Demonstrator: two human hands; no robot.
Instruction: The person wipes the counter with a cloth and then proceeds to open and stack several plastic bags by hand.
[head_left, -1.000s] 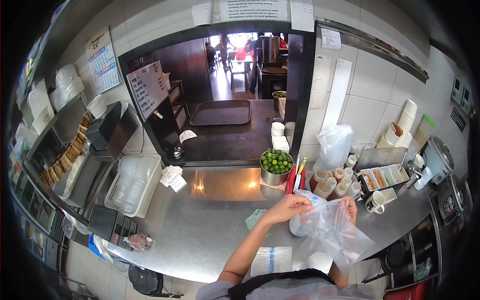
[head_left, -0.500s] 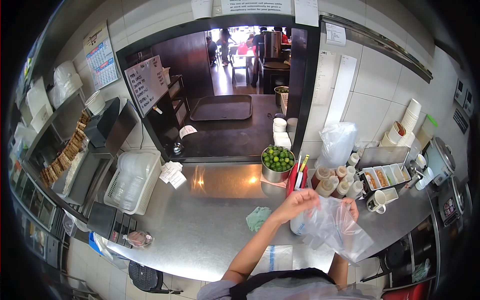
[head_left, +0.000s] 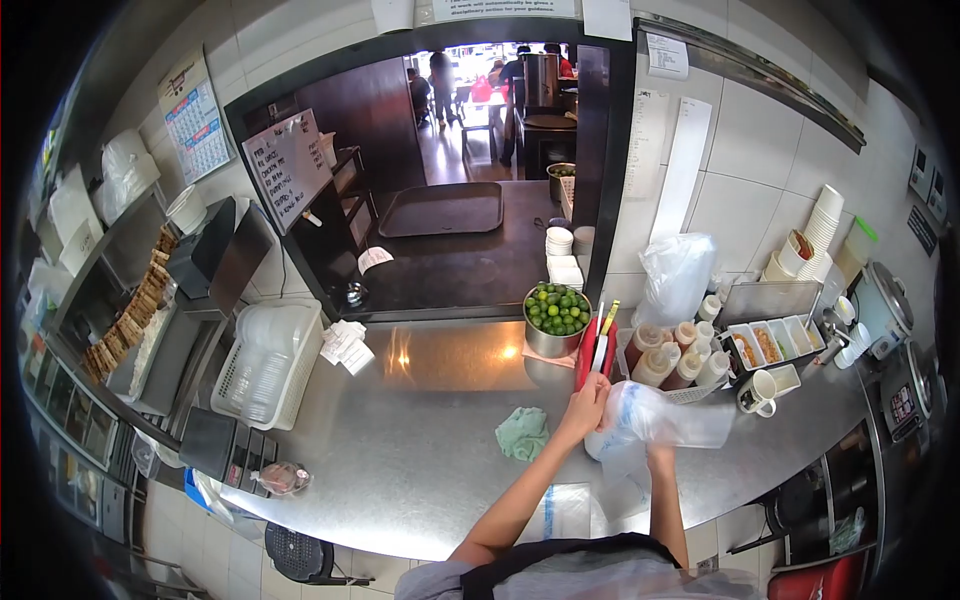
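A clear plastic bag point(head_left: 690, 425) with a blue-striped part is spread in front of me at the right of the steel counter, smeared by motion. My left hand point(head_left: 587, 408) is closed at the bag's left edge, its fingers pinched together. My right hand is covered by the plastic; only the wrist point(head_left: 660, 460) shows below it, so its fingers cannot be made out. Just beyond my left hand stands a red holder point(head_left: 583, 370) with a yellow-handled tool in it. A flat stack of blue-striped plastic bags point(head_left: 562, 512) lies at the counter's near edge.
A pot of green limes point(head_left: 557, 312) stands behind the red holder. Squeeze bottles point(head_left: 655, 366) fill a basket to the right, near a mug point(head_left: 757, 392) and a condiment tray point(head_left: 770, 340). A green cloth point(head_left: 522, 433) lies left of my arm; a white basket point(head_left: 300, 375) holds plastic containers.
My left hand has moved slightly left and down with the bag's edge. The right hand has gone from view behind the plastic, and the bag has swung up and rightward.
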